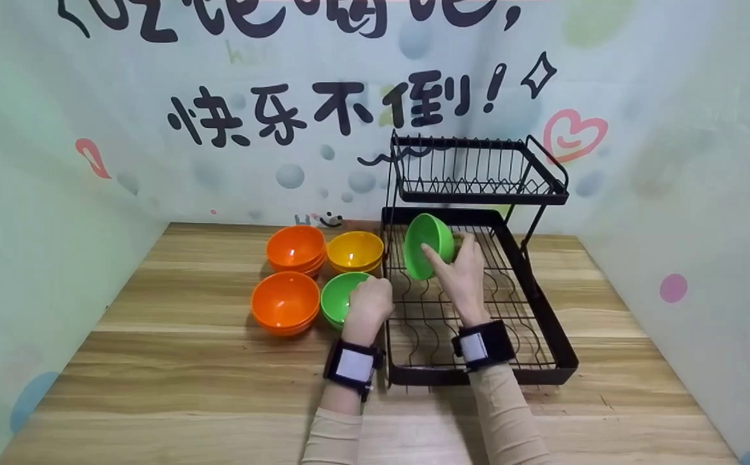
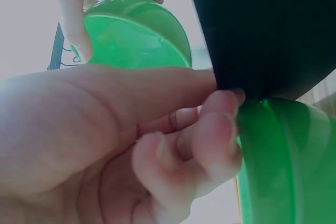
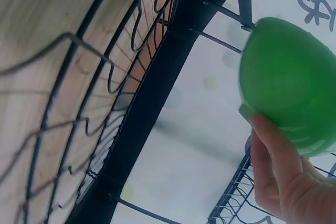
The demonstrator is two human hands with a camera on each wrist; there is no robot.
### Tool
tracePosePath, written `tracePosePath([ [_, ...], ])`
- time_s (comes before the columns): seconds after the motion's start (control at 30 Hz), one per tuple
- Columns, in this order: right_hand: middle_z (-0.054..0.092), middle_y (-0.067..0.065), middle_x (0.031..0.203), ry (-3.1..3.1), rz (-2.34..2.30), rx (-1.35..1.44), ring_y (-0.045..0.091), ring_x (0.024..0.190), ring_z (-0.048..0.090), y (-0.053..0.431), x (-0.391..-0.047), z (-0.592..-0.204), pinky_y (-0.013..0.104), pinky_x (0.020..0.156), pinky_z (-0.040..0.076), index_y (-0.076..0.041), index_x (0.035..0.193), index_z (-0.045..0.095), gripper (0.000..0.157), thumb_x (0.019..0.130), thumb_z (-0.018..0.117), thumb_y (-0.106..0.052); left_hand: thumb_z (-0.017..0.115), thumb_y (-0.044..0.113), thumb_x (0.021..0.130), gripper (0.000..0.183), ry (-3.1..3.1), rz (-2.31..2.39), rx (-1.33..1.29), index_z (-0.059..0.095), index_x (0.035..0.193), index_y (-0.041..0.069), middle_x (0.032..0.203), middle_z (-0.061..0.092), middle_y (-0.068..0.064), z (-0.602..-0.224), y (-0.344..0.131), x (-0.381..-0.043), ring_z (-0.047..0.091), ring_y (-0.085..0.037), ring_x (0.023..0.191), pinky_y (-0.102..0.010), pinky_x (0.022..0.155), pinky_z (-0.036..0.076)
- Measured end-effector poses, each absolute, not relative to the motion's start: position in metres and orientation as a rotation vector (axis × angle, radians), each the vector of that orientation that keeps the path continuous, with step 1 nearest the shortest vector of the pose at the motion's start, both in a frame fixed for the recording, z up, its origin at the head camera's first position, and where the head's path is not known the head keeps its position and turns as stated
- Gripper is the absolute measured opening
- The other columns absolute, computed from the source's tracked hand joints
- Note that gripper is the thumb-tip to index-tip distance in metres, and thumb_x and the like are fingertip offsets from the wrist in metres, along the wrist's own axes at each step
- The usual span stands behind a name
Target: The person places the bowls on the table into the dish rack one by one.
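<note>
In my right hand (image 1: 464,274) a green bowl (image 1: 438,248) is held tilted on its side above the rack's lower tier, thumb at the inside and fingers behind. The right wrist view shows the fingers against this bowl's outer wall (image 3: 289,87). My left hand (image 1: 368,307), fingers curled, pinches at the right rim of another green bowl (image 1: 334,298) on the table. Up close in the left wrist view, its fingertips are right by that bowl's green wall (image 2: 294,166), and a dark shape covers the thumb tip.
Two orange bowl stacks (image 1: 284,300) and a yellow bowl stack (image 1: 354,248) stand left of the black two-tier dish rack (image 1: 555,329). Its upper tier (image 1: 478,197) overhangs the back. A printed curtain (image 1: 271,174) borders the wooden table (image 1: 187,374).
</note>
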State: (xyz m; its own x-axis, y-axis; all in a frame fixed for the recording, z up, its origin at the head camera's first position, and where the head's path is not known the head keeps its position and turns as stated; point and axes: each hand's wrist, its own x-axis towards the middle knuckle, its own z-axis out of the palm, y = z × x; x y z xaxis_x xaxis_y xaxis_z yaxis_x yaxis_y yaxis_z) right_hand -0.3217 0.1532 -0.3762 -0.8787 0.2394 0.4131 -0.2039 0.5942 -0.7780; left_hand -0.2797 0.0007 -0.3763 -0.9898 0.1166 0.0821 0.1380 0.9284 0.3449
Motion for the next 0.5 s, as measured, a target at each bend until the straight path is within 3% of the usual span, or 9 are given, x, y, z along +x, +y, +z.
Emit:
tracePosePath([
  [0.23,0.050,0.021,0.114,-2.482,1.138,-0.073,0.031,0.097,0.053,0.153,-0.329,-0.369,0.041,0.078,0.049,-0.002,0.128,0.043,0.072,0.080,0.069,-0.049,0.057,-0.001,0.086,0.015,-3.000,-0.547,-0.207,0.070,0.093,-0.001,0.102,0.069,-0.019,-0.377,0.000,-0.279,0.067,-0.035,0.091,-0.047,0.075,0.056],
  [0.5,0.049,0.023,0.120,-2.535,1.050,-0.051,0.033,0.101,0.054,0.155,-0.343,-0.370,0.043,0.080,0.051,-0.001,0.125,0.044,0.069,0.082,0.066,-0.049,0.057,-0.001,0.085,0.016,-3.005,-0.528,-0.220,0.071,0.093,-0.001,0.101,0.069,-0.018,-0.377,0.001,-0.281,0.067,-0.033,0.091,-0.045,0.075,0.056],
])
